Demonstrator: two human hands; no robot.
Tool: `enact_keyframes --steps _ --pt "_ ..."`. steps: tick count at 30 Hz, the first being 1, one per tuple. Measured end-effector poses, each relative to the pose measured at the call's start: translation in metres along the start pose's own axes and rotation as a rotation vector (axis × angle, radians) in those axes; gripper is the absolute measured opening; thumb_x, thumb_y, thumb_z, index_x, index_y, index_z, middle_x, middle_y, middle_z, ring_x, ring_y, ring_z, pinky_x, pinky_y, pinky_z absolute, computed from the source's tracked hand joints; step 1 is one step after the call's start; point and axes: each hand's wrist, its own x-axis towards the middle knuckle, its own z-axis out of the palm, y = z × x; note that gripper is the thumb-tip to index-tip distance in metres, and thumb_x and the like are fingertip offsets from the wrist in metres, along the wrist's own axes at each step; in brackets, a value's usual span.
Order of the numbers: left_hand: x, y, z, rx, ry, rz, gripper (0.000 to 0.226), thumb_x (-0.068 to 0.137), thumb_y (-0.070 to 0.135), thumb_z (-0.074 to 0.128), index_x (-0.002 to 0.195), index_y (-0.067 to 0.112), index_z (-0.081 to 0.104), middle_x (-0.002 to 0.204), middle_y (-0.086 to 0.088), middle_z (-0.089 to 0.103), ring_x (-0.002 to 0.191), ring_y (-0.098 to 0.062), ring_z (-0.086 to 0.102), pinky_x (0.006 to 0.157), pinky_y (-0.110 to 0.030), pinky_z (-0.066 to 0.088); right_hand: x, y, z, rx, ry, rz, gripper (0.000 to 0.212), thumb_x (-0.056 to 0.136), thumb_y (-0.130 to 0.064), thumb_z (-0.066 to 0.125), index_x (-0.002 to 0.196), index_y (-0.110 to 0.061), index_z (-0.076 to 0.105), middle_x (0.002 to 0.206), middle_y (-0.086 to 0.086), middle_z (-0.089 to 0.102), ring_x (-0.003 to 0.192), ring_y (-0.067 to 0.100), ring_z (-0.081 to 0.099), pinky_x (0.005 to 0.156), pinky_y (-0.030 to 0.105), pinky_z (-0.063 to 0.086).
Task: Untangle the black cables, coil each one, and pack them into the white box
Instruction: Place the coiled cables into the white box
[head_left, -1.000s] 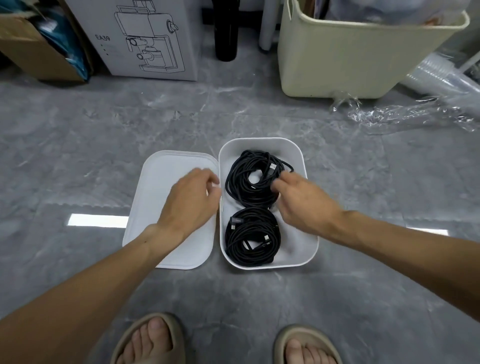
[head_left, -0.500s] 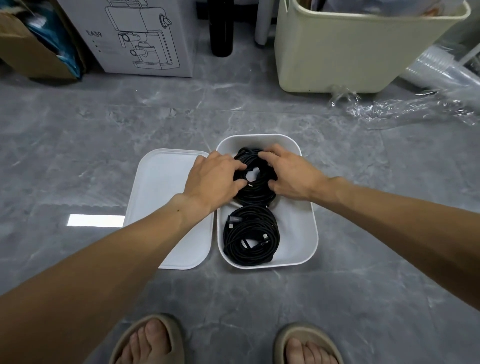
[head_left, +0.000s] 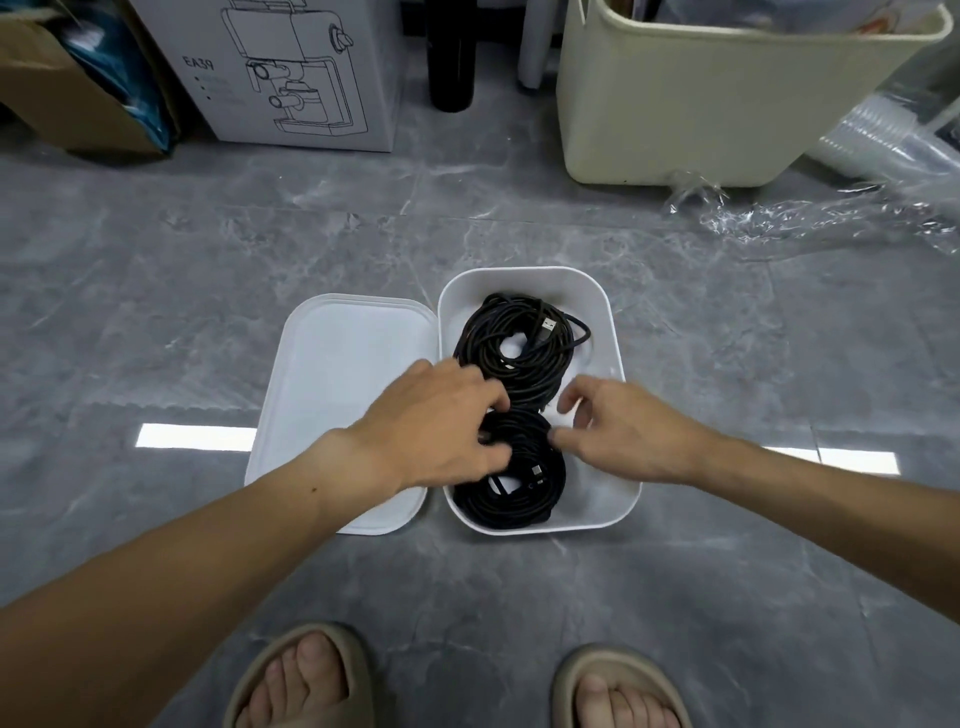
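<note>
Both hands (head_left: 441, 431) moved nearer over grey marble floor (head_left: 156, 312).

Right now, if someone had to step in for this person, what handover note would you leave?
Left hand: fingers loosely bent over the near cable coil, touching its left side; no clear grip.
Right hand: fingers loosely curled at the coil's right edge, holding nothing that shows.
Things: the white box sits open on the floor, with the far cable coil and the near one side by side inside it. The lid lies flat against the box's left side.
Done: both cables coiled and in the box.
Left: settle the near coil if needed; the lid is not yet on.
</note>
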Motion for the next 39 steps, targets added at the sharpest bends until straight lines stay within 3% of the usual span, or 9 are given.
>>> enact_keyframes --steps 3,12,18,22,26,30,33,36,39 --pt "-0.001 0.006 0.012 0.120 -0.086 0.033 0.053 0.087 0.058 0.056 0.130 0.027 0.051 0.122 0.005 0.058 0.119 -0.018 0.047 0.100 -0.030 0.028 -0.008 -0.005 0.010 0.017 -0.185 0.058 0.037 0.084 -0.041 0.071 0.109 -0.021 0.054 0.096 0.000 0.068 0.072 0.011 0.059 0.066 0.026 0.047" --pt "0.001 0.016 0.020 0.052 -0.064 -0.024 0.043 0.092 0.042 0.058 0.129 0.022 0.051 0.122 0.000 0.055 0.106 -0.024 0.054 0.089 -0.027 0.031 -0.007 -0.009 0.013 0.340 -0.211 0.178 0.031 0.084 -0.016 0.073 0.107 -0.009 0.053 0.081 0.005 0.066 0.060 0.017 0.064 0.057 0.024 0.051" --pt "0.003 0.020 0.015 -0.086 -0.015 -0.085 0.038 0.091 0.037 0.058 0.126 0.023 0.055 0.120 0.003 0.057 0.105 -0.025 0.055 0.076 -0.024 0.029 -0.004 -0.004 -0.004 0.492 -0.194 0.195 0.025 0.086 -0.010 0.072 0.107 -0.008 0.058 0.076 0.003 0.068 0.052 0.005 0.064 0.053 0.017 0.049" --pt "0.002 0.019 0.023 -0.061 0.031 -0.041 0.034 0.094 0.035 0.055 0.124 0.021 0.053 0.116 0.004 0.055 0.109 -0.019 0.049 0.087 -0.026 0.032 -0.002 0.000 -0.002 0.485 -0.172 0.139 0.025 0.086 -0.010 0.074 0.104 -0.007 0.057 0.072 0.001 0.066 0.055 0.007 0.064 0.057 0.018 0.052" --pt "0.003 0.012 0.032 -0.013 0.016 -0.007 0.037 0.097 0.042 0.053 0.131 0.027 0.050 0.122 0.006 0.050 0.115 -0.017 0.043 0.092 -0.027 0.029 0.001 0.002 0.011 0.509 -0.187 0.091 0.030 0.084 -0.006 0.076 0.100 -0.007 0.051 0.065 0.000 0.064 0.059 0.010 0.065 0.072 0.032 0.060" --pt "0.001 0.006 0.032 -0.022 0.031 0.009 0.045 0.095 0.053 0.052 0.134 0.032 0.053 0.123 0.009 0.051 0.117 -0.014 0.043 0.096 -0.025 0.029 0.005 0.000 0.001 0.476 -0.281 0.109 0.034 0.082 -0.013 0.079 0.102 -0.011 0.051 0.077 0.003 0.064 0.066 0.013 0.061 0.072 0.029 0.055" --pt "0.000 0.006 0.028 -0.106 0.133 -0.010 0.043 0.090 0.054 0.054 0.126 0.032 0.061 0.121 0.013 0.052 0.115 -0.011 0.045 0.097 -0.026 0.032 0.013 -0.002 -0.007 0.419 -0.140 0.140 0.035 0.083 -0.026 0.075 0.110 -0.020 0.054 0.092 -0.002 0.062 0.084 0.014 0.059 0.081 0.028 0.051" --pt "0.006 0.009 0.020 -0.168 0.269 -0.034 0.046 0.085 0.048 0.054 0.126 0.029 0.062 0.129 0.010 0.051 0.121 -0.012 0.043 0.099 -0.025 0.031 0.023 -0.010 -0.012 0.569 0.078 0.175 0.033 0.091 -0.021 0.061 0.118 -0.025 0.042 0.097 -0.007 0.056 0.096 0.014 0.057 0.080 0.027 0.046" --pt "0.020 0.009 0.013 -0.246 0.283 -0.160 0.058 0.090 0.037 0.055 0.145 0.022 0.042 0.153 0.000 0.032 0.139 -0.020 0.030 0.108 -0.032 0.032 0.035 -0.023 -0.017 0.769 0.149 0.276 0.020 0.093 -0.012 0.051 0.112 -0.015 0.045 0.089 -0.002 0.054 0.083 0.017 0.057 0.072 0.029 0.048"
